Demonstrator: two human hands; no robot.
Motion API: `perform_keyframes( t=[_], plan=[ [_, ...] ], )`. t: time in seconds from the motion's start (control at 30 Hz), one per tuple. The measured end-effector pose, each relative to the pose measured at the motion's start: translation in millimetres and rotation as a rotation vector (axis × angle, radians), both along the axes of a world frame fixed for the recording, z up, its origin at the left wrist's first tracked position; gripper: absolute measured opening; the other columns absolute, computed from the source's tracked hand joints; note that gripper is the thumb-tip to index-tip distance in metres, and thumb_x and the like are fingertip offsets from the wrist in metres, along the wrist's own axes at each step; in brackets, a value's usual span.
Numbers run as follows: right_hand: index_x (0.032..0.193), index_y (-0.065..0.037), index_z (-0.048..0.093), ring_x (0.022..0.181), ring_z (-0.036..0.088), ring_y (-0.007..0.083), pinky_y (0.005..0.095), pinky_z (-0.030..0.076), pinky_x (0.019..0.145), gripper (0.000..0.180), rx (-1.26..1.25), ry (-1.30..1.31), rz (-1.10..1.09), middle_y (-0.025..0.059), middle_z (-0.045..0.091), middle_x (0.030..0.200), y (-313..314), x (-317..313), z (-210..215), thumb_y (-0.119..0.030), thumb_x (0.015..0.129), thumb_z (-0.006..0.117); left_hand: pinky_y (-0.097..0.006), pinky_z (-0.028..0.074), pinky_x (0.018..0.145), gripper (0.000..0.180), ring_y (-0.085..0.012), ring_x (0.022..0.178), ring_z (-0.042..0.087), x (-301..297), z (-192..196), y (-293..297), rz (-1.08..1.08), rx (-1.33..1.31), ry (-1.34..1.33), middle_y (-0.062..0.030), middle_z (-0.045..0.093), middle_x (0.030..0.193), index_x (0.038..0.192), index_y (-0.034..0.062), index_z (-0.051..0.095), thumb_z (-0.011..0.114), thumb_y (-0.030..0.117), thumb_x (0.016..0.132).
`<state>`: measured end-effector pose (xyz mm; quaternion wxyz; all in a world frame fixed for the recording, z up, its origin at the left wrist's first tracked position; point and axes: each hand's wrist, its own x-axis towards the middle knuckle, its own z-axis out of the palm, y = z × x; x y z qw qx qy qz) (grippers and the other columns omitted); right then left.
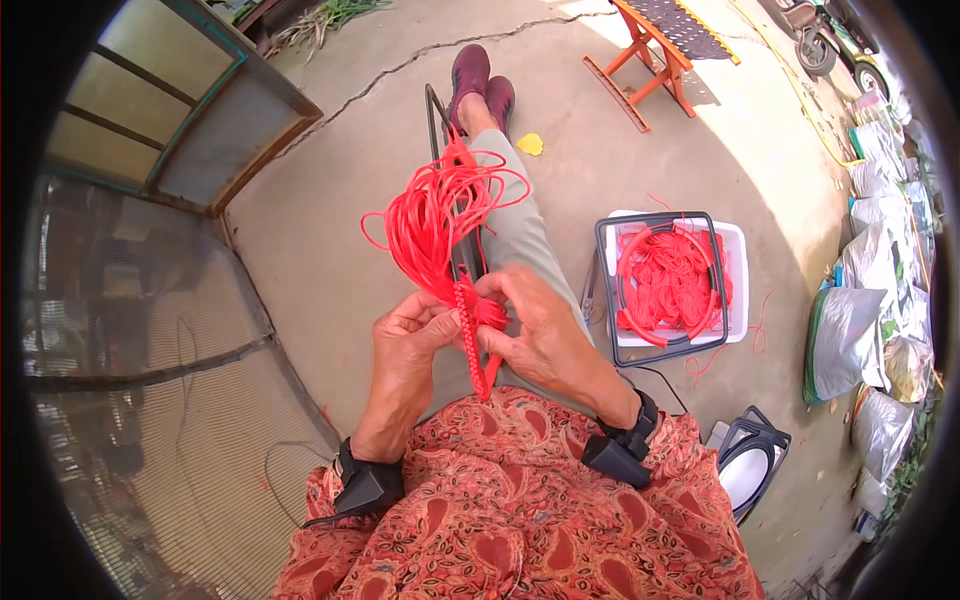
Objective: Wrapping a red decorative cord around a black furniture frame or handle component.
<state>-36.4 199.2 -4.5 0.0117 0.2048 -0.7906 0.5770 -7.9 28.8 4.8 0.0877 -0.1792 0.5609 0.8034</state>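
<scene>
Above the patterned garment, the left hand and right hand are pinching the red braid, likely light, pliable and slightly slick, best held along its compact woven length.

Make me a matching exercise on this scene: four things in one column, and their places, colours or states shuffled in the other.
Things:
1. braided red strip
2. leaf
3. white tub
4. shoes

Descriptions:
A. dark maroon, worn on the feet
B. filled with red cord
C. yellow, lying on the concrete floor
D. between the left hand and the right hand

Right pairs: 1-D, 2-C, 3-B, 4-A
</scene>
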Motion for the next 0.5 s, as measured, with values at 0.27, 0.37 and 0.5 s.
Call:
perform_keyframes(
  t=[0.27, 0.37, 0.5],
  plan=[
    [0.097, -0.002, 0.061, 0.077, 0.060, 0.0295, 0.0376, 0.045, 0.073, 0.027, 0.192, -0.115, 0.000, 0.0159, 0.062, 0.081, 57.0, -26.8, 18.4, -0.024, 0.084, 0.068, -0.037, 0.053, 0.081, 0.032, -0.0249, 0.087, 0.067, 2.2, 10.0, -1.3, -0.160, 0.247, -0.038, -0.0188, 0.067, 0.100, 0.110, -0.0079, 0.058, 0.055, 0.020, 0.095],
    [0.103, -0.003, 0.063, 0.082, 0.060, 0.0201, 0.0331, 0.046, 0.076, 0.029, 0.050, -0.255, -0.036, 0.0105, 0.065, 0.087, 61.6, -31.5, 24.2, -0.026, 0.087, 0.067, -0.038, 0.055, 0.079, 0.030, -0.0278, 0.087, 0.067, 1.3, 19.5, 2.2, -0.162, 0.432, -0.057, -0.0192, 0.065, 0.100, 0.113, -0.0069, 0.055, 0.054, 0.018, 0.096],
    [0.108, -0.002, 0.063, 0.088, 0.057, 0.0117, 0.0273, 0.045, 0.081, 0.029, -0.132, -0.351, -0.037, 0.0032, 0.065, 0.096, 58.9, -31.0, 27.9, -0.023, 0.089, 0.063, -0.038, 0.054, 0.082, 0.034, -0.0271, 0.089, 0.067, -0.3, 21.7, 5.0, -0.233, 0.330, -0.043, -0.0197, 0.065, 0.102, 0.114, -0.0047, 0.054, 0.054, 0.025, 0.096]
  ],
)
